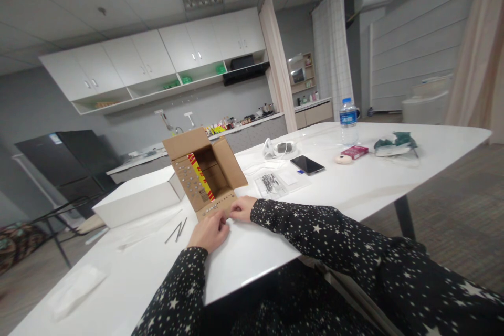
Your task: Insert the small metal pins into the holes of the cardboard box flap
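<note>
With both your left hand (pixel 209 231) and right hand (pixel 243 208) you pinched the near flap of the open cardboard box (pixel 205 174) mid-table, many studs already set, loose nails (pixel 176 231) waiting left.

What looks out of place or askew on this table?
The cardboard box lies tipped on its side, flaps splayed, rows of small metal pieces along the flap that both hands touch. Two thin metal pins lie loose beside it.
</note>
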Available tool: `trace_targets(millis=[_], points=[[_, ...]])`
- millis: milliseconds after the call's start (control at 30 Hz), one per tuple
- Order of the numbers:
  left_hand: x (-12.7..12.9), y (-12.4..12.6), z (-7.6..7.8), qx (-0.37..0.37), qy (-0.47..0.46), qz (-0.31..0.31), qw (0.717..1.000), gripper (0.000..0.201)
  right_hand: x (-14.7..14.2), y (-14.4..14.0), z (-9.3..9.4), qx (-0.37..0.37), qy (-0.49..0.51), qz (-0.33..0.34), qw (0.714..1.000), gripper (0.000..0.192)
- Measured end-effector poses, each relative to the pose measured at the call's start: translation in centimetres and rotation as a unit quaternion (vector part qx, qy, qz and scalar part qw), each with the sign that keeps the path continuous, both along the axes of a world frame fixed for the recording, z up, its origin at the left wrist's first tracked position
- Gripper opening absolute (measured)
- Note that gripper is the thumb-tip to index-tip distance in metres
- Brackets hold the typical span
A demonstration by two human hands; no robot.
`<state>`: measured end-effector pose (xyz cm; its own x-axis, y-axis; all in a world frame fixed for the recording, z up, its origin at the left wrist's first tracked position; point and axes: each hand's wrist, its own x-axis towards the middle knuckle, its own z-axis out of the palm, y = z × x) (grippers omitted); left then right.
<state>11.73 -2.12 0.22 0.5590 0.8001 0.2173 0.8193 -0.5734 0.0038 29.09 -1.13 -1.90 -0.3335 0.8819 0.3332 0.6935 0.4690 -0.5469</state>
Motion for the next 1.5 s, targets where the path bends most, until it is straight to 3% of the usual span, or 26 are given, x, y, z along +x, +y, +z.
trace_targets(millis=[1500], points=[[-0.20, 0.51, -0.60, 0.003, -0.008, -0.027, 1.000, 0.008, -0.11, 0.46, -0.45, 0.002, 0.001, -0.006, 1.000, 0.021]])
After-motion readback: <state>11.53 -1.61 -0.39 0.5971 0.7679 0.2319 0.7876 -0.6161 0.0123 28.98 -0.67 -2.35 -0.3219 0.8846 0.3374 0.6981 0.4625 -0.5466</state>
